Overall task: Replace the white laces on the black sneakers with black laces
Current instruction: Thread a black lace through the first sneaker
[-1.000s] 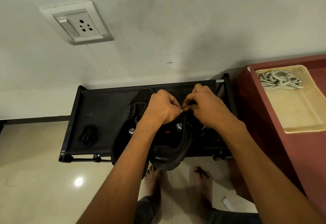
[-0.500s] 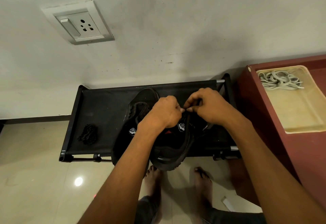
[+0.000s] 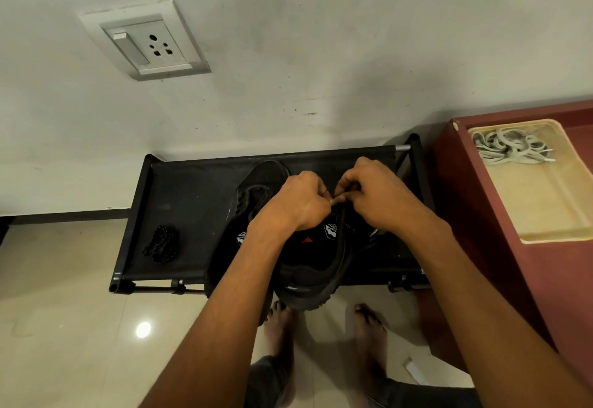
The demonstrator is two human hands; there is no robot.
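Two black sneakers stand on a low black rack (image 3: 192,195). The left sneaker (image 3: 256,189) is partly behind my left forearm. The right sneaker (image 3: 317,266) sticks out over the rack's front edge. My left hand (image 3: 298,202) and my right hand (image 3: 375,195) meet above the right sneaker's lacing, fingers curled, each pinching a black lace that is mostly hidden between them. A bundled black lace (image 3: 162,244) lies on the rack's left part. The white laces (image 3: 507,147) lie heaped in a cream tray (image 3: 545,208) at right.
The tray sits on a dark red cabinet (image 3: 500,279) right of the rack. A wall with a white socket plate (image 3: 147,44) rises behind. Beige floor tiles (image 3: 64,327) lie in front, with my bare feet (image 3: 369,330) under the rack's front edge.
Both hands stayed over the right sneaker, shifting slightly; their fingertips have closed together on the lace. The sneakers, the bundle and the tray have not moved.
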